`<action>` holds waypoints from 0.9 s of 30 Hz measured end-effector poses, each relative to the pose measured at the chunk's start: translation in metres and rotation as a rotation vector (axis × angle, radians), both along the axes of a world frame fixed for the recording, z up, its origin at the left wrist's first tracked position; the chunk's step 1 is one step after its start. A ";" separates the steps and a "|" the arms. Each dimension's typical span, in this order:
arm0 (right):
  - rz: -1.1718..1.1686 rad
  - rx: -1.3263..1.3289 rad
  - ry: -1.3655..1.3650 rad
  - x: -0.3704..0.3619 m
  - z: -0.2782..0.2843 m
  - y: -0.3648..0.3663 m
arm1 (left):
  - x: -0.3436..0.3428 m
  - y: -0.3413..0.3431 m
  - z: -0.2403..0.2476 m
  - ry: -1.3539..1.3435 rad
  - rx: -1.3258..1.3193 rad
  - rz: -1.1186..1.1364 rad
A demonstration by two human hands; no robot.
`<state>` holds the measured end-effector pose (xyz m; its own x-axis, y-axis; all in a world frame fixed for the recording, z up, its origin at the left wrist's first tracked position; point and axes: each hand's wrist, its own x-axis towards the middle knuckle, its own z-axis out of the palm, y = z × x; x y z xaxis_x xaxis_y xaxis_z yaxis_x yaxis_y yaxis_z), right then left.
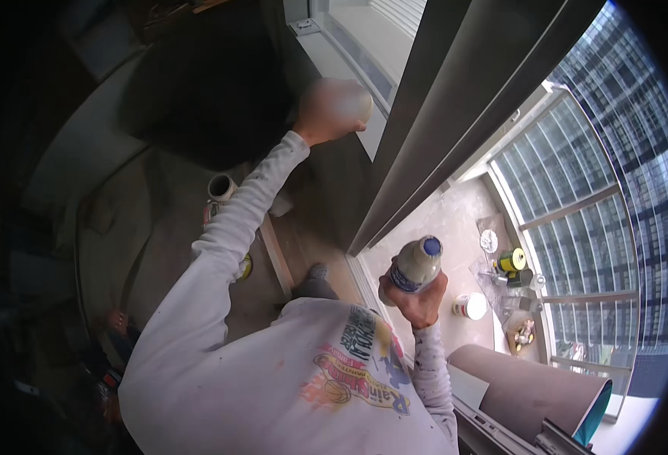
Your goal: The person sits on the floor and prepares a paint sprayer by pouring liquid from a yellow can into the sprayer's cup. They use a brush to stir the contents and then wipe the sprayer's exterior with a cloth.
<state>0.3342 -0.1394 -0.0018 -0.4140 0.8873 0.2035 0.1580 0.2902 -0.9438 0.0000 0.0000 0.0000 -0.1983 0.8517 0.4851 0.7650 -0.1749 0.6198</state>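
In my right hand I grip a pale plastic bottle with a blue cap and a dark label. It is held up at the balcony doorway, cap on top. My left arm reaches up and forward to the window ledge. There my left hand is blurred, its fingers bent round a pale, rounded thing. What that thing is, I cannot make out. Paint specks mark my right sleeve.
Beyond the door frame, a white tub and a yellow-and-black can stand on the balcony floor. At lower right lies a large brown roll. An open can stands left of my left arm.
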 end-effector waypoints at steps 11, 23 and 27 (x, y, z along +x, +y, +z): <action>-0.037 -0.274 0.114 -0.093 -0.008 0.011 | -0.007 0.032 -0.050 -0.163 0.170 -0.164; -0.220 0.060 -0.194 -0.029 -0.036 0.001 | 0.155 -0.108 -0.019 -0.976 -0.277 -0.926; -0.331 0.053 -0.093 0.027 -0.030 0.002 | 0.212 -0.084 -0.007 -0.942 -0.287 -1.010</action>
